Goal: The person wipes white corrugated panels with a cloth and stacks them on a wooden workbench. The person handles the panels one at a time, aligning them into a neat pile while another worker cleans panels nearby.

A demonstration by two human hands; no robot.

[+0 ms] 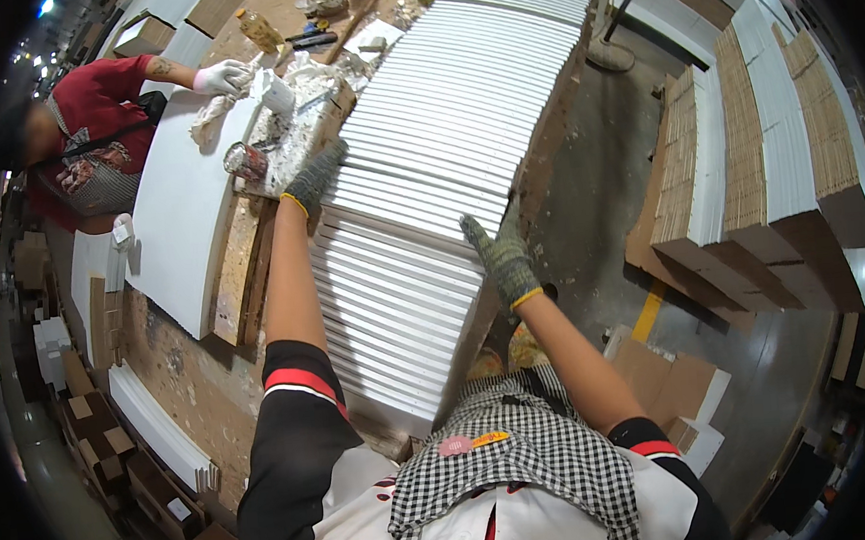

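At frame centre, white strips (434, 149) are already ranged in rows; what remains cannot be judged. Their right edge is met by the spread right hand (505, 257); whether anything is gripped by the left hand (317, 178) cannot be told.

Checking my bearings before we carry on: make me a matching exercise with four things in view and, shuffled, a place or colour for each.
Things:
1. left hand
2. right hand
3. apron
4. yellow stripe

Places or colours:
A. on the floor
B. at the left edge of the white slats
C. black-and-white check
D. at the right edge of the white slats

Right pairs: 1-B, 2-D, 3-C, 4-A
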